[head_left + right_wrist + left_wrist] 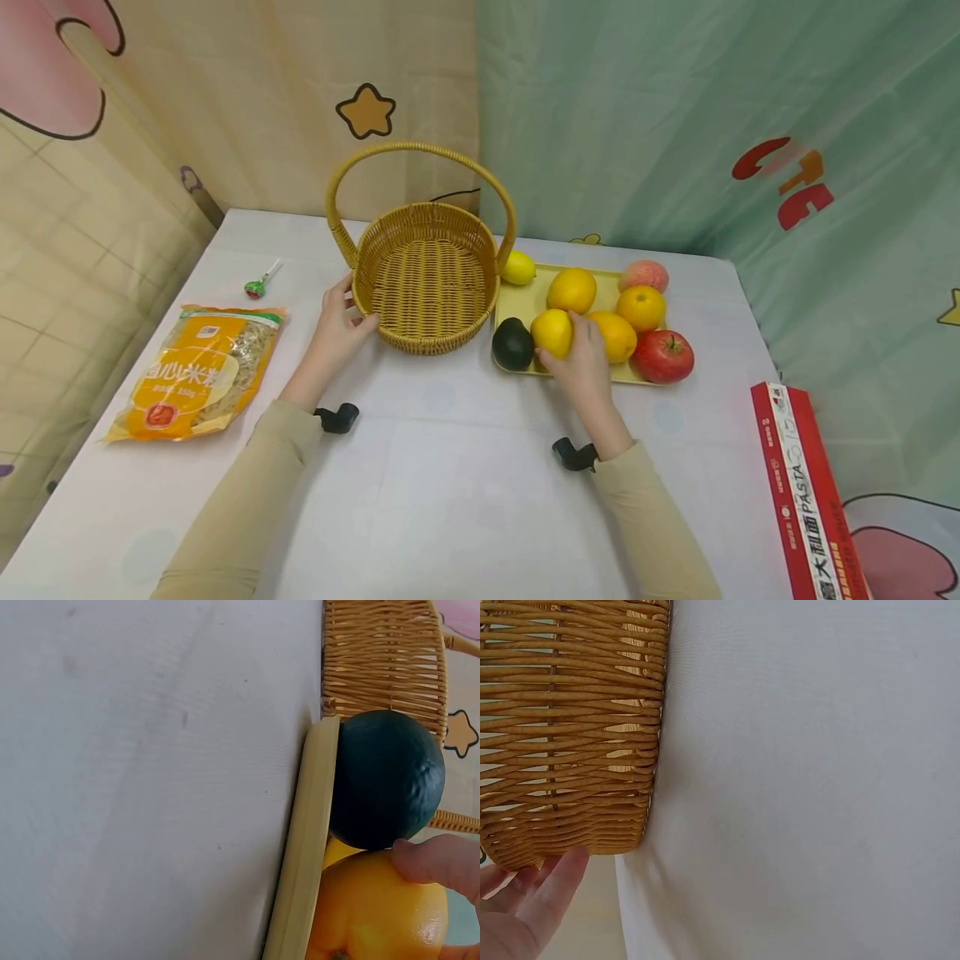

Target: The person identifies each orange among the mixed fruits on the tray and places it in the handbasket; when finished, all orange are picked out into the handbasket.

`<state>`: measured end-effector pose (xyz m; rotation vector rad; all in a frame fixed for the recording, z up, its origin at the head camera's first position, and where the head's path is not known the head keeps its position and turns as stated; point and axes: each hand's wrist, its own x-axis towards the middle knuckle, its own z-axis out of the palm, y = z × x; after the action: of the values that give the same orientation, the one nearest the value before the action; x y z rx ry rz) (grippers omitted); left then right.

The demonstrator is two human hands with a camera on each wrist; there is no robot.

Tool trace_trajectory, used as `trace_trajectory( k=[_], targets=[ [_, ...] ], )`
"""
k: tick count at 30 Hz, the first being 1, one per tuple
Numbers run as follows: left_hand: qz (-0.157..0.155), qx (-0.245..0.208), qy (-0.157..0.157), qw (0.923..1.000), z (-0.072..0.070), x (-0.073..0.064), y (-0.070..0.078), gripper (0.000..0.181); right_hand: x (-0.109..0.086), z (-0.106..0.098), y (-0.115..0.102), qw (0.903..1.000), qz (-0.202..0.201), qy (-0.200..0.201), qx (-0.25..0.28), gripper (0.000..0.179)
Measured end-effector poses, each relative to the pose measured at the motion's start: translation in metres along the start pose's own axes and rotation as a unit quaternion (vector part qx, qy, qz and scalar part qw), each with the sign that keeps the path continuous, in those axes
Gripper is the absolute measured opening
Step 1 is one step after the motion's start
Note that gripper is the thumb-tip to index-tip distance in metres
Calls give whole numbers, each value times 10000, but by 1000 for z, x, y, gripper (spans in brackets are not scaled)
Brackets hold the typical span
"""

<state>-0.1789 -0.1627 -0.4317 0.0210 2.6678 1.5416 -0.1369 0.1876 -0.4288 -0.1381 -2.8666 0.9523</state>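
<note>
My left hand (pixel 341 321) rests against the left side of the round wicker basket (pixel 431 343), thumb by its front and fingers by its side. In the left wrist view, the fingertips (pixel 568 866) touch the woven wall. The basket stands upright with its hoop handle raised; no items show inside. My right hand (pixel 583 367) holds a rounded yellow-orange fruit (pixel 551 333) on the pale yellow tray (pixel 517 300), thumb on its near side, fingers over its right. A dark green avocado (pixel 386 780) sits just left of that fruit.
Also on the tray are a lemon (pixel 518 268), several orange-coloured fruits (pixel 572 290), a peach (pixel 643 277) and a red apple (pixel 663 357). A food bag (pixel 198 375) and lollipop (pixel 256 288) lie left. A red pasta box (pixel 806 492) lies right. Curtains (pixel 637 125) hang behind the table.
</note>
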Motion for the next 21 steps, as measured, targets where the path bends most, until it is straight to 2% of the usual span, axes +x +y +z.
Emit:
trace_trajectory(
  k=[6,14,18,21],
  targets=[
    [-38,-201,-153,9997,-4,-2,1,81,2,2,-1,9998,-127,151,16,76],
    [-126,-421,-144,9989,-2,0,-1,80,4,3,-6,9996,-109,235,-129,78],
    [-104,-479,-147,9987,-1,0,-3,81,8,-4,-14,9987,-201,460,-41,77],
    [-82,-447,-143,9989,-1,0,-4,81,13,-12,-27,9975,-340,611,113,76]
  ],
)
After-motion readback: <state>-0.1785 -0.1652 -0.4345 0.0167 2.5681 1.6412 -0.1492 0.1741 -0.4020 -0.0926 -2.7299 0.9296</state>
